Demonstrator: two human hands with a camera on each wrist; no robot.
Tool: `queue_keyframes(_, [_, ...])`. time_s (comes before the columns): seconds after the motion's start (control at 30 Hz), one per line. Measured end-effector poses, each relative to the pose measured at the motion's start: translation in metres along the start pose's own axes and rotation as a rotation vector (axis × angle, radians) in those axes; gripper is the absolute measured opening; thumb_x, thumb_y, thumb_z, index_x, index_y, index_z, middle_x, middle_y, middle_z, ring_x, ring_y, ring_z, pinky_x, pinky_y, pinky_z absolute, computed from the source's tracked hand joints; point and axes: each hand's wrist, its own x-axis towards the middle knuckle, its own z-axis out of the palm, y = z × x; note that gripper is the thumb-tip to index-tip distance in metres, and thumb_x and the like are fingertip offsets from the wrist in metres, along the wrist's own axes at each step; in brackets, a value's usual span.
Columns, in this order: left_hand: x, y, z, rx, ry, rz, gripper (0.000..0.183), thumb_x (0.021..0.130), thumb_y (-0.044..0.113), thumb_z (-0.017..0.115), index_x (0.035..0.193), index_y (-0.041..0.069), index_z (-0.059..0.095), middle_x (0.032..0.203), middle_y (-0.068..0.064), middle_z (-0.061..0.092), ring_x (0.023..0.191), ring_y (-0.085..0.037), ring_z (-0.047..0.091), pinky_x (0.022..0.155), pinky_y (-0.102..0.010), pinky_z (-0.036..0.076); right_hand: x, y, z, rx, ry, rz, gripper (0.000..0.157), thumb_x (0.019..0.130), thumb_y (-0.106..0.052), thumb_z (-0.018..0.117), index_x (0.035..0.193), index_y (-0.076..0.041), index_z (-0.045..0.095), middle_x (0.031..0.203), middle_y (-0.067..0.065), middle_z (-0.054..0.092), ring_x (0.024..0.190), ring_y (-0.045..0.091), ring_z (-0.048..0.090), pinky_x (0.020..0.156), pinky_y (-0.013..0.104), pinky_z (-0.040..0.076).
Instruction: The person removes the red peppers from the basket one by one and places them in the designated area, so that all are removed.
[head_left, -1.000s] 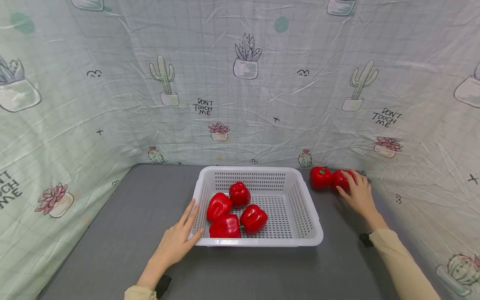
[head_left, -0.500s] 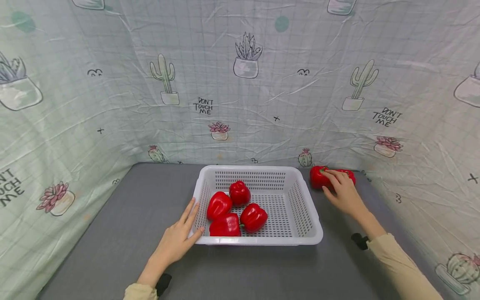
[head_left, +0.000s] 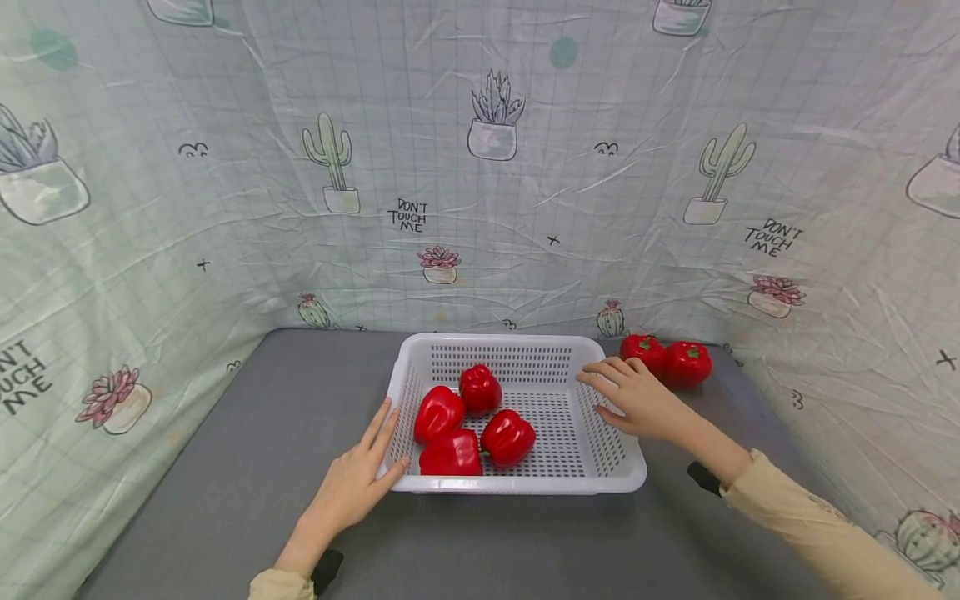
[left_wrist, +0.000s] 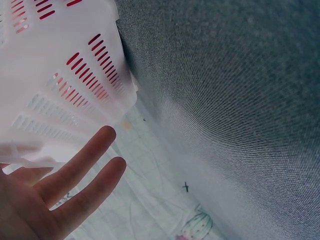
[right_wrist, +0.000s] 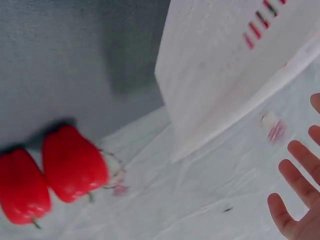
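Observation:
A white perforated plastic basket [head_left: 525, 484] holds several red bell peppers [head_left: 507, 437], grouped in its left half. My left hand [head_left: 348, 483] rests on the basket's left rim with its fingers spread; in the left wrist view its fingers lie against the slotted wall. Over the basket's right rim hovers my right hand [head_left: 637, 400], fingers loosely extended and holding nothing. Behind that hand, two more bell peppers [head_left: 687, 364] stand side by side on the table, outside the basket. The right wrist view also shows this pair of peppers [right_wrist: 72, 162] next to the basket's wall [right_wrist: 210, 75].
The dark grey table [head_left: 247, 450] extends around the basket. A pale cloth printed with cacti [head_left: 480, 250] hangs behind and along both sides, meeting the table's back edge just behind the loose peppers.
My right hand has moved left from the two peppers outside the basket to over the basket's right rim. Both peppers are now uncovered. My left hand has stayed in place.

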Motion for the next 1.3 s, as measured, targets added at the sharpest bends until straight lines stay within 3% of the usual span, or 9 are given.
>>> queue_keyframes(0.23, [0.0,0.002,0.0,0.001,-0.003,-0.004,0.07,0.082,0.037,0.057,0.14,0.013,0.028,0.149,-0.004,0.022,0.101,-0.029,0.059,0.065,-0.043,0.052,0.02,-0.018,-0.005,-0.08,-0.143,-0.15,0.06,0.068,-0.033,0.074,0.121,-0.017,0.052,0.118,0.003,0.056,0.107,0.02,0.048,0.083,0.04,0.039])
queue_keyframes(0.43, [0.001,0.001,-0.001,0.009,-0.005,-0.008,0.069,0.082,0.036,0.057,0.14,0.013,0.029,0.149,-0.004,0.022,0.099,-0.028,0.06,0.065,-0.043,0.051,0.042,-0.031,-0.01,-0.153,-0.175,-0.27,0.06,0.069,-0.038,0.072,0.123,-0.019,0.051,0.121,0.003,0.056,0.111,0.02,0.049,0.089,0.045,0.039])
queue_keyframes(0.6, [0.001,0.001,-0.001,0.001,-0.012,-0.014,0.07,0.082,0.036,0.058,0.141,0.014,0.028,0.149,-0.003,0.021,0.1,-0.029,0.059,0.065,-0.043,0.052,0.055,-0.04,-0.001,-0.248,-0.246,-0.357,0.065,0.07,-0.045,0.069,0.126,-0.021,0.047,0.127,0.001,0.052,0.116,0.02,0.046,0.094,0.045,0.037])
queue_keyframes(0.83, [-0.001,0.002,0.002,-0.018,-0.024,-0.018,0.07,0.082,0.038,0.057,0.141,0.015,0.027,0.149,-0.003,0.02,0.102,-0.029,0.059,0.066,-0.043,0.052,0.066,-0.049,0.014,-0.212,-0.399,-0.361,0.078,0.068,-0.051,0.068,0.135,-0.024,0.038,0.135,-0.001,0.046,0.125,0.019,0.042,0.101,0.046,0.033])
queue_keyframes(1.3, [0.0,0.0,-0.001,0.001,-0.015,-0.007,0.07,0.082,0.038,0.057,0.141,0.014,0.028,0.149,-0.003,0.021,0.099,-0.029,0.06,0.063,-0.04,0.052,0.076,-0.051,0.039,-0.268,-0.39,-0.407,0.086,0.065,-0.054,0.069,0.137,-0.024,0.033,0.137,-0.002,0.044,0.124,0.018,0.04,0.102,0.045,0.031])
